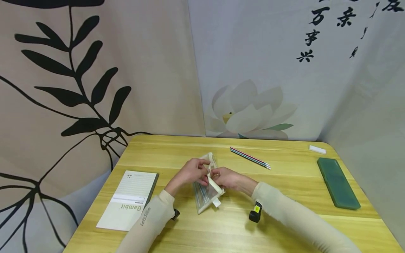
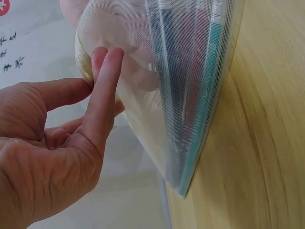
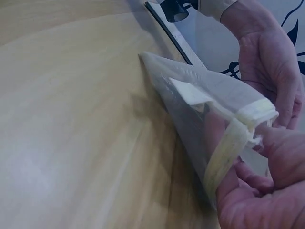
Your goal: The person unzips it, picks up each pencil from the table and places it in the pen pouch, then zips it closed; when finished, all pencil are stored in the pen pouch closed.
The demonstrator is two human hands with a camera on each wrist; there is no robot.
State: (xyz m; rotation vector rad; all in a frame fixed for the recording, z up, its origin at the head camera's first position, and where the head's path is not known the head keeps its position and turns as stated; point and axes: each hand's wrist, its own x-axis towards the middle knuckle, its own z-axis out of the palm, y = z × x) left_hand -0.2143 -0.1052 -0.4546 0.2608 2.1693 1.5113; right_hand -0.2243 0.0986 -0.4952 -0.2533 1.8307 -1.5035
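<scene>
A see-through mesh pouch (image 1: 205, 200) with a cream-coloured edge stands tilted on the table between both hands. My left hand (image 1: 193, 170) pinches its cream edge between thumb and fingers, as the left wrist view shows. At the other side of the mouth, my right hand (image 1: 228, 177) grips the rim (image 3: 228, 150), one of its fingers showing behind the mesh. Long thin blue, red and teal sticks (image 2: 209, 67) show through the mesh along the pouch's bottom. A small white tag (image 1: 216, 202) sticks out from the near corner.
Several pencils (image 1: 250, 158) lie together behind the right hand. A white notepad (image 1: 128, 200) lies at the left. Toward the right edge are a dark green case (image 1: 338, 183) and a white eraser-like block (image 1: 317, 149). Printed curtains (image 1: 152, 70) hang behind the table.
</scene>
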